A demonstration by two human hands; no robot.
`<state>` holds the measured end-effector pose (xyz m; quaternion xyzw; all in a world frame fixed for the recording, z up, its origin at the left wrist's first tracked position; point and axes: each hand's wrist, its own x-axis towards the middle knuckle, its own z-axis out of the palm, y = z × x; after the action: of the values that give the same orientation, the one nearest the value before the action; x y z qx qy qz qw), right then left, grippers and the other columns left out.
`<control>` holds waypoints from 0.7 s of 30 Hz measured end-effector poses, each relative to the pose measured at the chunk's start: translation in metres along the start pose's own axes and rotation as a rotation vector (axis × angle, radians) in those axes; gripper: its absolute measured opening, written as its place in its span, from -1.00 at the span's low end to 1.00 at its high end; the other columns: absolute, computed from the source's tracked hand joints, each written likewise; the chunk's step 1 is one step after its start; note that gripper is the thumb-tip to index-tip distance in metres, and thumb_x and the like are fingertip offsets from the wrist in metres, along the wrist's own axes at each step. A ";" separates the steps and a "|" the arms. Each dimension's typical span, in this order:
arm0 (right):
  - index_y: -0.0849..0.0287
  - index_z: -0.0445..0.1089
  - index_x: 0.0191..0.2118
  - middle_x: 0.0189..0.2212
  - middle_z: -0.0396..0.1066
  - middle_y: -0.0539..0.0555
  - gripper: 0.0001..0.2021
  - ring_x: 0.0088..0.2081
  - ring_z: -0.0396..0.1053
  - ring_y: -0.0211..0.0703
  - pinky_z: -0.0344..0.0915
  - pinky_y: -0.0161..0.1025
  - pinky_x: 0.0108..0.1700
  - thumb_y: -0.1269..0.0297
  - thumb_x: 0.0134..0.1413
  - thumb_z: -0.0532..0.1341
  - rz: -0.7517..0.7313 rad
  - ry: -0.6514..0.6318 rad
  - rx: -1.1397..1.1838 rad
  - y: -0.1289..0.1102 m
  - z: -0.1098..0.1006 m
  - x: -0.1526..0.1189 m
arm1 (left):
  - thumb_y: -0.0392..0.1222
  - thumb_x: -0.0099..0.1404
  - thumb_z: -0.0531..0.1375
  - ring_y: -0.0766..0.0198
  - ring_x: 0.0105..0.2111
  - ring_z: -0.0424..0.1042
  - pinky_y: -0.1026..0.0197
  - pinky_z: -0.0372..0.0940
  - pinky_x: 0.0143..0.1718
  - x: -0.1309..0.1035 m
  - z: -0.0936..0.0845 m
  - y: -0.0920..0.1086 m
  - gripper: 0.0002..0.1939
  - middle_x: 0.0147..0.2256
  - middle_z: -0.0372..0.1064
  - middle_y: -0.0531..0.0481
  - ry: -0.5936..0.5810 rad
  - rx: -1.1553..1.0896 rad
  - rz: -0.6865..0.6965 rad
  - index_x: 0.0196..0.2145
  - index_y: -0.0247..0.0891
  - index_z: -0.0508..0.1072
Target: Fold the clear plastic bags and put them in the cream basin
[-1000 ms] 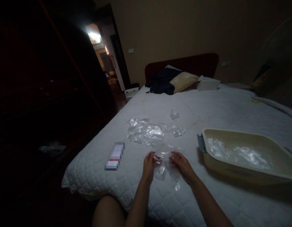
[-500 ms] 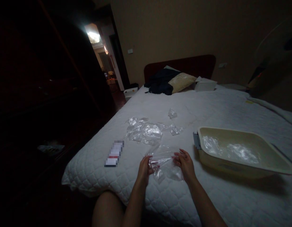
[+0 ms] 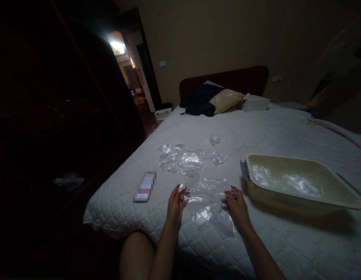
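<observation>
Hands: farther apart than a second ago, with the clear plastic film (image 3: pixel 206 213) between them now drawn out wider and flatter
Left hand (image 3: pixel 175 205): fingers bent and nearly closed, the tips pinching the left side of the film
Right hand (image 3: pixel 238 208): much the same, fingers curled inward, the tips gripping the right side
Film: low over the near edge of the bed (image 3: pixel 250 132), running from one hand to the other, part of it reaching beyond them and part hanging back toward the person
Bed: covered in white quilting, with a larger heap of crumpled plastic (image 3: pixel 183 161) just past the film and two small scraps (image 3: pixel 214 139) beside that heap
Tub (image 3: pixel 273 200): cream-coloured, with a grey clip (image 3: pixel 244 171) at its left end, taking up the space just right of the right hand; shiny plastic pieces (image 3: pixel 301 184) lie inside
Blurred rectangle (image 3: pixel 144 187): flat on the quilt, left of the left hand, its surface pixelated
Headboard (image 3: pixel 227 79): dark, far off, with dark cloth (image 3: pixel 199 104), a pale cushion (image 3: pixel 227 101) and a white box (image 3: pixel 256 104) before it
Look of the film: see-through, thin and wrinkled, catching bright white glints in this dim room
</observation>
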<state>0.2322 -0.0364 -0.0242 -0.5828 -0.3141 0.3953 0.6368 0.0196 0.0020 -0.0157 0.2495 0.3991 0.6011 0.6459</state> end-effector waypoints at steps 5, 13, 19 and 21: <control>0.05 0.09 -0.01 -0.19 0.23 0.07 -0.41 -0.41 0.38 -0.18 0.37 -0.23 -0.48 0.14 -0.25 0.25 0.006 -0.023 0.002 -0.002 -0.007 -0.003 | -0.15 0.15 0.15 0.29 -0.35 0.43 0.24 0.35 -0.39 0.011 -0.007 0.010 -0.57 -0.06 0.31 -0.21 0.016 0.102 -0.028 -0.02 -0.20 0.18; 0.11 0.15 -0.05 -0.22 0.28 0.10 -0.46 -0.42 0.38 -0.16 0.35 -0.19 -0.44 0.11 -0.24 0.23 0.041 -0.103 -0.114 0.001 -0.020 -0.005 | -0.08 0.13 0.11 0.45 -0.62 0.29 0.31 0.28 -0.62 0.034 0.000 0.007 -0.60 -0.24 0.37 -0.15 0.026 0.349 0.067 -0.09 -0.27 0.20; 0.17 0.26 -0.09 -0.22 0.31 0.12 -0.52 -0.44 0.30 -0.21 0.29 -0.17 -0.30 0.09 -0.20 0.19 -0.281 -0.037 -0.611 -0.011 -0.045 -0.013 | -0.02 0.03 0.19 0.41 -0.57 0.29 0.38 0.16 -0.61 0.039 0.018 0.023 -0.54 -0.39 0.31 -0.02 0.106 0.543 0.160 -0.14 -0.26 0.22; 0.17 0.28 -0.10 -0.26 0.32 0.11 -0.57 -0.46 0.28 -0.22 0.27 -0.18 -0.33 0.09 -0.15 0.15 -0.344 -0.038 -0.700 -0.019 -0.051 -0.017 | 0.01 -0.02 0.23 0.36 -0.49 0.31 0.36 0.17 -0.57 0.029 0.015 0.030 -0.51 -0.35 0.29 -0.04 0.191 0.625 0.205 -0.16 -0.25 0.24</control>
<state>0.2707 -0.0770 -0.0107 -0.6961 -0.5349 0.1624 0.4505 0.0127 0.0375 0.0105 0.4168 0.5955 0.5322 0.4341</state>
